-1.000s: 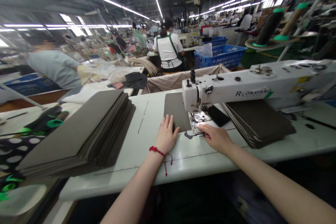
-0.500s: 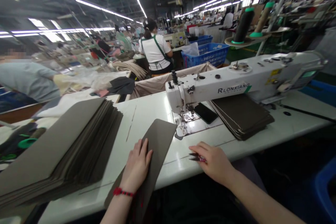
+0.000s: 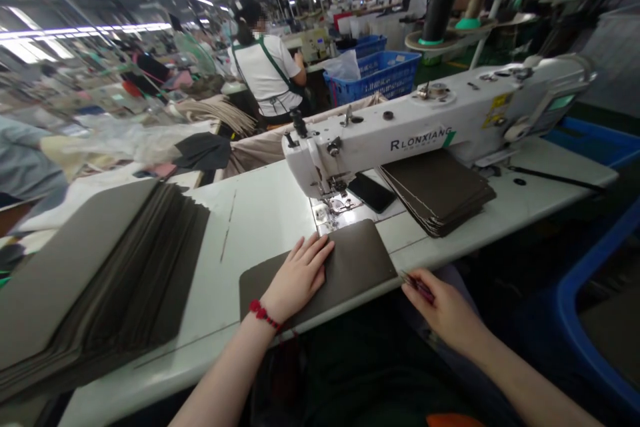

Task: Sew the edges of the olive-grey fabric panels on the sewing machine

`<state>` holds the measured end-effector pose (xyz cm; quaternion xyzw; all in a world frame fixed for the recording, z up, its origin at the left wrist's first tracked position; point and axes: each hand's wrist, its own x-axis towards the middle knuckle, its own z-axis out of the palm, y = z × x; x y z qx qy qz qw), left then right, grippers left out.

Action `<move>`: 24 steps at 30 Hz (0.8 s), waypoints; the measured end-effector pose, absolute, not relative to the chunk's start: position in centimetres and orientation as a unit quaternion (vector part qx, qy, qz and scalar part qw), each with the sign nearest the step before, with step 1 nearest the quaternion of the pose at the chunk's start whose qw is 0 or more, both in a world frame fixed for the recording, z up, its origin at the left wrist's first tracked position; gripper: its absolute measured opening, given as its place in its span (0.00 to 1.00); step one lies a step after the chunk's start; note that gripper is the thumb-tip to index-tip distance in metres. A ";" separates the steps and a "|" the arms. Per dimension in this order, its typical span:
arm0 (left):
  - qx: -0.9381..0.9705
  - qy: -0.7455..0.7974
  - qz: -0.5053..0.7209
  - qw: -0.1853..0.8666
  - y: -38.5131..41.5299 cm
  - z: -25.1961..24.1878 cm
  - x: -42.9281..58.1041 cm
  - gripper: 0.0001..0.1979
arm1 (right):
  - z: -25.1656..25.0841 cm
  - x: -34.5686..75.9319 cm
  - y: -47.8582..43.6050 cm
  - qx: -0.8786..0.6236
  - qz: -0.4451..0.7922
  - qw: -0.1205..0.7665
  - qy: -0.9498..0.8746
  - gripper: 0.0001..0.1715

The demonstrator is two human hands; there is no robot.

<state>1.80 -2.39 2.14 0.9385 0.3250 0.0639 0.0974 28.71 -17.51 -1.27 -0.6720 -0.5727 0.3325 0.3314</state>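
My left hand [image 3: 300, 273] lies flat, fingers stretched out, on a dark grey-brown panel [image 3: 357, 257] with rounded corners. The panel rests on the white sewing table [image 3: 260, 207] along its front edge, just before the needle area of the sewing machine [image 3: 370, 140]. At the panel's right corner, my right hand [image 3: 440, 303] is closed around small thread snips [image 3: 417, 285], whose blades point toward that corner. Whether the blades touch the panel I cannot tell.
A tall stack of similar panels [image 3: 100, 267] stands on the left. A smaller stack [image 3: 440, 190] sits under the machine arm, beside a black phone [image 3: 371, 191]. A co-worker [image 3: 267, 67] sits ahead, near a blue crate [image 3: 375, 77]. Thread cones [image 3: 443, 0] rise at the back right.
The panel has turned from pointing away from me to lying lengthwise along the table edge. My left hand moved right with it. My right hand moved right, still holding the snips.
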 end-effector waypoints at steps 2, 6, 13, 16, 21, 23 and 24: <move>0.937 0.314 0.086 0.127 -3.3 2.7 3.9 0.20 | -1.2 29.1 -18.0 -0.677 0.325 0.327 -0.574 0.13; 0.927 0.288 0.127 0.203 -5.7 3.2 8.5 0.18 | -1.7 29.2 -18.5 -0.693 0.303 0.303 -0.579 0.12; 0.926 0.284 0.123 0.217 -6.1 2.5 11.7 0.02 | -2.1 28.5 -18.3 -0.690 0.260 0.257 -0.624 0.11; 0.921 0.298 0.124 0.219 -6.4 2.4 11.6 0.02 | -2.4 28.2 -17.9 -0.688 0.239 0.251 -0.638 0.11; 0.913 0.311 0.132 0.228 -7.3 3.1 11.5 0.05 | -2.6 28.3 -17.4 -0.699 0.210 0.229 -0.644 0.15; 0.908 0.317 0.135 0.239 -8.0 3.9 10.4 0.05 | -2.5 28.7 -17.5 -0.704 0.202 0.227 -0.642 0.16; 0.905 0.318 0.129 0.250 -8.3 4.4 9.4 0.06 | -2.4 29.0 -17.5 -0.704 0.197 0.232 -0.642 0.16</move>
